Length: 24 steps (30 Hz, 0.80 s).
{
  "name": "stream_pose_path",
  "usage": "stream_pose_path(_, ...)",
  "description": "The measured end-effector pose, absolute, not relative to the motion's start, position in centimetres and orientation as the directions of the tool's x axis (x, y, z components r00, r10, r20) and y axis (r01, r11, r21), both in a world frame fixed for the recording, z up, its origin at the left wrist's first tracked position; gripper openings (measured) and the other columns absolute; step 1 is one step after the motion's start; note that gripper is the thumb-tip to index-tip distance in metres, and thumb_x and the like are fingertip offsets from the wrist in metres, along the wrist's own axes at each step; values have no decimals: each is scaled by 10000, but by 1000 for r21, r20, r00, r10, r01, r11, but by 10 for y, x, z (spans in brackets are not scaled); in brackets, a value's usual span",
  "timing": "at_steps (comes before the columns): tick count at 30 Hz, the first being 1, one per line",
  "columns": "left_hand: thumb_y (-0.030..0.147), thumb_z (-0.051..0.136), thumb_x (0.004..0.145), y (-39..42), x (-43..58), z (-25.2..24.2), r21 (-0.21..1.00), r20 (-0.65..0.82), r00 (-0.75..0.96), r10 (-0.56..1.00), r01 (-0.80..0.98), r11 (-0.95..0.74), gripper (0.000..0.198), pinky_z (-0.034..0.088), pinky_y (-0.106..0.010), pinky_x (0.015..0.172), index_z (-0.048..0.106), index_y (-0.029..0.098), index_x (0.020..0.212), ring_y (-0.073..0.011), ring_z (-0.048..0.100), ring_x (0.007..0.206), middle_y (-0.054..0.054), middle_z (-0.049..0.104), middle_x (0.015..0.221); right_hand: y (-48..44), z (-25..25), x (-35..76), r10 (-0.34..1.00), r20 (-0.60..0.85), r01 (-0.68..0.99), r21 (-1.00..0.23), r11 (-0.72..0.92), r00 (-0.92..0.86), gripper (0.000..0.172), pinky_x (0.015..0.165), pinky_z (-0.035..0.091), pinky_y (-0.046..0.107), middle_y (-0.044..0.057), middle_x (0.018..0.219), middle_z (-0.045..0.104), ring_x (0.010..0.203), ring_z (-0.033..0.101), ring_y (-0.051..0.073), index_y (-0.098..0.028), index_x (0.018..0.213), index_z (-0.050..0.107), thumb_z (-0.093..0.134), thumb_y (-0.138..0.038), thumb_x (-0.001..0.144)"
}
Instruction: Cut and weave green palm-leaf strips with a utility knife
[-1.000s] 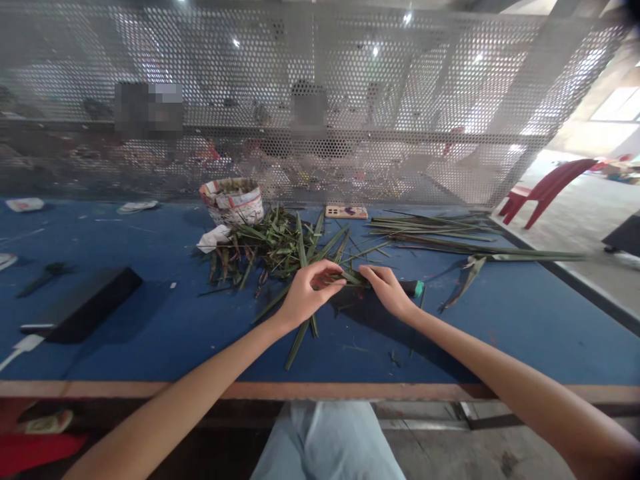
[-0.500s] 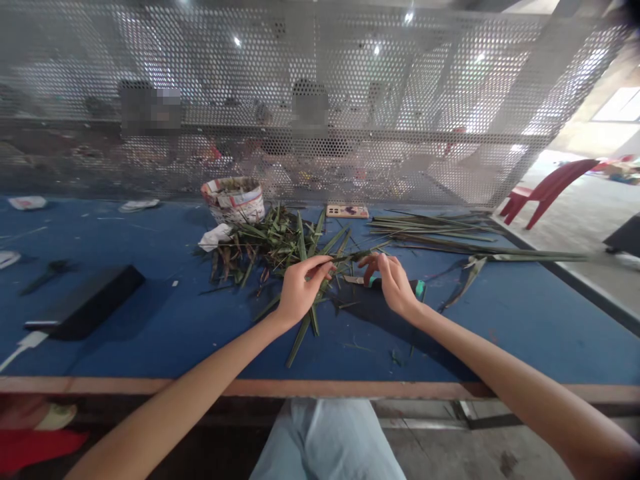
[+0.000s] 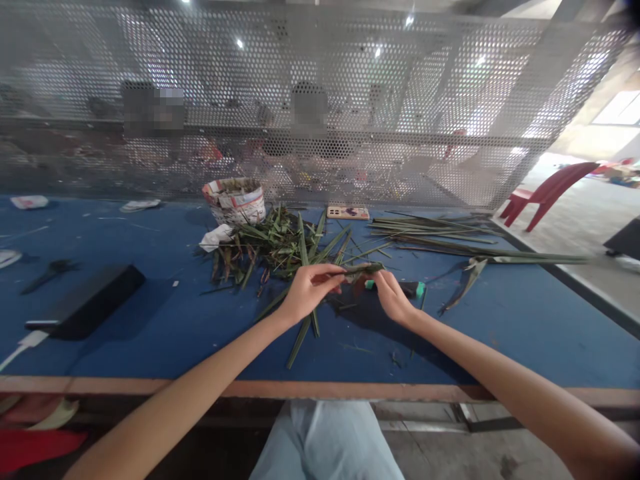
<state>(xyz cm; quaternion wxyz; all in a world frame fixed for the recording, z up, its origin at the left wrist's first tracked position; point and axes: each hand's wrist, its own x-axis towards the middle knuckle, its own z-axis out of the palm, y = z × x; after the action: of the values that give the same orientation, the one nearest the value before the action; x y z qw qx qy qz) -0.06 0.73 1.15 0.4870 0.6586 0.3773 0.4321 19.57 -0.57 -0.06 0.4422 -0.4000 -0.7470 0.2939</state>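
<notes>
Between my two hands, over the blue table (image 3: 210,347), a green leaf strip (image 3: 364,269) is stretched and partly folded. My left hand (image 3: 313,287) pinches its left end between thumb and fingers. At the other end, my right hand (image 3: 393,293) has its fingers bent round the strip; some of them are hidden behind it. Below and beside the right hand lies a black and teal cutter (image 3: 414,289), its blade side covered by the hand. A heap of cut green leaf pieces (image 3: 275,240) spreads behind and left of my left hand.
Behind the heap stands a woven pot (image 3: 235,202). A phone (image 3: 348,213) lies near the perforated metal screen (image 3: 400,147). Long leaf strips (image 3: 440,229) lie at the right rear. A black box-shaped device (image 3: 95,300) with a white cable is at left. A red chair (image 3: 555,190) stands beyond.
The leaf strip now shows broader and folded between my hands. My right hand has turned its fingers inward and down a little; my left has shifted slightly right.
</notes>
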Motion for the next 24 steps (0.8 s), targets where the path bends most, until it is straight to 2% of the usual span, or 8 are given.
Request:
stream_pose_path(3, 376, 688, 751, 3, 2, 9, 935, 261, 372, 891, 132, -329, 262, 548, -339, 723, 732, 200, 941, -201, 683, 696, -65, 735, 848, -4, -4, 196, 869, 421, 193, -859, 474, -259, 443, 711, 480, 330, 34, 702, 639, 704, 600, 191, -212, 975, 649, 248, -401, 976)
stream_pose_path(6, 376, 674, 766, 3, 1, 9, 918, 301, 308, 902, 161, -361, 250, 550, -346, 754, 738, 202, 933, -217, 690, 752, -67, 738, 865, -5, -5, 194, 880, 423, 137, -879, 456, -214, 325, 665, 487, 311, 18, 732, 629, 668, 585, 169, -216, 1145, 582, 379, -364, 939)
stream_pose_path(9, 376, 672, 766, 4, -1, 11, 894, 342, 248, 906, 209, -395, 243, 546, -352, 786, 742, 208, 926, -238, 688, 833, -69, 737, 912, -9, -3, 191, 868, 463, 195, -848, 492, -178, 420, 744, 490, 309, 28, 888, 638, 762, 592, 157, -231, 1262, 500, 547, -311, 853)
stream_pose_path(11, 364, 664, 771, 4, -1, 12, 879, 363, 241, 900, 233, -417, 229, 542, -356, 805, 743, 207, 917, -247, 679, 882, -71, 733, 943, -10, 0, 190, 850, 495, 234, -817, 526, -181, 408, 803, 482, 317, 51, 998, 636, 864, 595, 171, -225, 1211, 541, 600, -290, 813)
stream_pose_path(13, 350, 655, 777, 4, -1, 12, 872, 376, 240, 895, 234, -429, 214, 538, -359, 822, 741, 203, 907, -248, 672, 914, -72, 728, 968, -12, 4, 190, 850, 486, 233, -819, 524, -201, 315, 815, 480, 322, 59, 1019, 642, 907, 598, 186, -207, 1109, 595, 610, -294, 807)
stream_pose_path(18, 326, 638, 789, 4, -3, 13, 858, 427, 217, 878, 209, -470, 185, 522, -359, 869, 736, 204, 887, -244, 652, 976, -78, 715, 1000, -14, 7, 190, 866, 438, 238, -839, 490, -241, 304, 801, 481, 311, 45, 1018, 654, 924, 602, 197, -210, 1082, 613, 622, -372, 824)
stream_pose_path(20, 326, 628, 797, 5, -4, 13, 858, 441, 218, 870, 182, -480, 188, 510, -354, 894, 731, 197, 886, -242, 634, 1025, -86, 701, 1041, -15, 7, 188, 868, 446, 266, -829, 492, -217, 294, 748, 488, 294, 42, 970, 659, 866, 608, 188, -208, 1066, 620, 607, -396, 839)
stream_pose_path(24, 365, 636, 796, 7, -3, 14, 935, 340, 192, 921, 38, -353, 327, 519, -348, 863, 660, 202, 1078, -215, 669, 926, -89, 676, 1097, -20, 5, 189, 835, 521, 367, -753, 547, -175, 281, 712, 494, 292, 50, 933, 660, 805, 615, 181, -205, 1082, 604, 562, -390, 873)
